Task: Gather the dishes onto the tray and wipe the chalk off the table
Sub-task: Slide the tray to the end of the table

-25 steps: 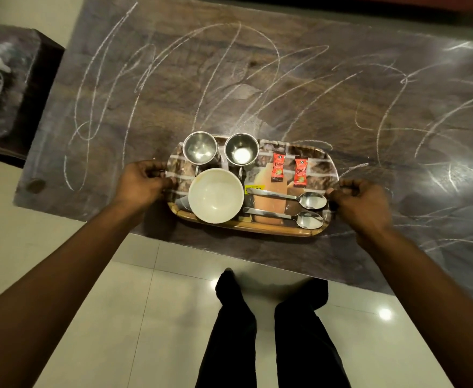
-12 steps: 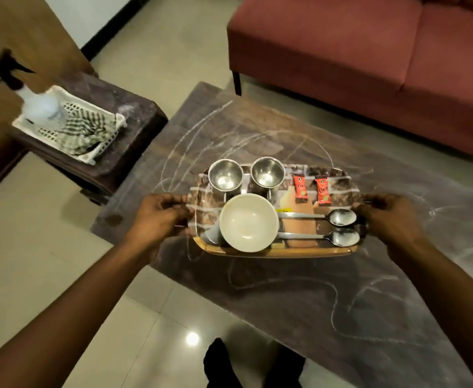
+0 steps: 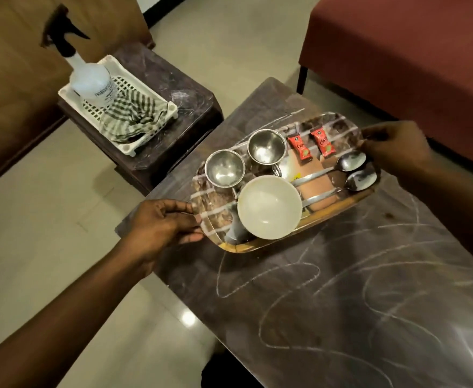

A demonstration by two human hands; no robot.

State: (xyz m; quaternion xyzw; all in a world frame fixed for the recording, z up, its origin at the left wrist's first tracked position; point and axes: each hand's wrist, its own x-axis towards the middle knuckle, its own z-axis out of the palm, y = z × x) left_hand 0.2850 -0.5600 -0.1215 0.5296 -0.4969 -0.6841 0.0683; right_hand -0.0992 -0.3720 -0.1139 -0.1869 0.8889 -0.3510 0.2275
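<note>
Chalk-scrawled table [image 3: 355, 289] — both hands [image 3: 162, 228] [image 3: 395, 148] grip the loaded tray [image 3: 210, 197].

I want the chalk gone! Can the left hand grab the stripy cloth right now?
Probably not yet. The left hand is busy gripping the tray, and the striped cloth lies off in the white basket on the side table.

Shiny steel cups [image 3: 225, 168], glossy tray [image 3: 210, 197], striped cloth [image 3: 130, 114]
</note>
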